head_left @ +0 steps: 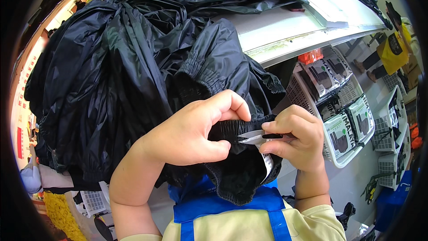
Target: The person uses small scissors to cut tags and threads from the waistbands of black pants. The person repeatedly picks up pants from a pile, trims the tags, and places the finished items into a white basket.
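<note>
The right hand (296, 136) pinches the snips (255, 138) between thumb and fingers, blades pointing left at the gathered band (228, 129) of a black garment (240, 169), in front of the person's chest. The left hand (194, 129) bends around the band, thumb and index finger spread; I cannot tell whether its hidden fingers grip it. Black cloth (133, 49) lies heaped over the counter (285, 29).

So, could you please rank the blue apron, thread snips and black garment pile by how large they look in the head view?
1. Black garment pile
2. Blue apron
3. Thread snips, clearly smallest
</note>
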The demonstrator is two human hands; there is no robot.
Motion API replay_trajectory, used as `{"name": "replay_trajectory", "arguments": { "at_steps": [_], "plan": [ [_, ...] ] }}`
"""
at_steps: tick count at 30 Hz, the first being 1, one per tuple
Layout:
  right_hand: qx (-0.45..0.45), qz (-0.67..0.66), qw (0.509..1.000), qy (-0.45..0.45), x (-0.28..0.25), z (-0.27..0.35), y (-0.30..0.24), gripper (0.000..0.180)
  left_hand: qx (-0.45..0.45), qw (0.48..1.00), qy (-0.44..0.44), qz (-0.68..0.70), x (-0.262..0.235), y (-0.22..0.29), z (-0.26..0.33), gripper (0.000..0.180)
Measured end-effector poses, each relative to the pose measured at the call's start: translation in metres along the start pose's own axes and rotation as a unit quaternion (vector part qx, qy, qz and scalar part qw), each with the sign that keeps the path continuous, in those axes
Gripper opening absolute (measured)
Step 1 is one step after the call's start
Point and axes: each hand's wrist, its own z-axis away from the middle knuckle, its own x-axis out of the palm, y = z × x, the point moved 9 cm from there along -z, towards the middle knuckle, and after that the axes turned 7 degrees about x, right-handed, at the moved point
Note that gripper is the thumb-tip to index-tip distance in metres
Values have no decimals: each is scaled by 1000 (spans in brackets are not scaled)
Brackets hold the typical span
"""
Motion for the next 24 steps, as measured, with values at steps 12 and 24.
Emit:
{"name": "replay_trajectory", "arguments": {
  "at_steps": [12,24],
  "plan": [
    [163,-242,928,230,-28,62,46,64,74,996,23,-39,-3,9,-1,42],
    [149,-70,980,108,-38,62,32,37,111,965,133,-198,-12,29,-1,40]
  ]
}}
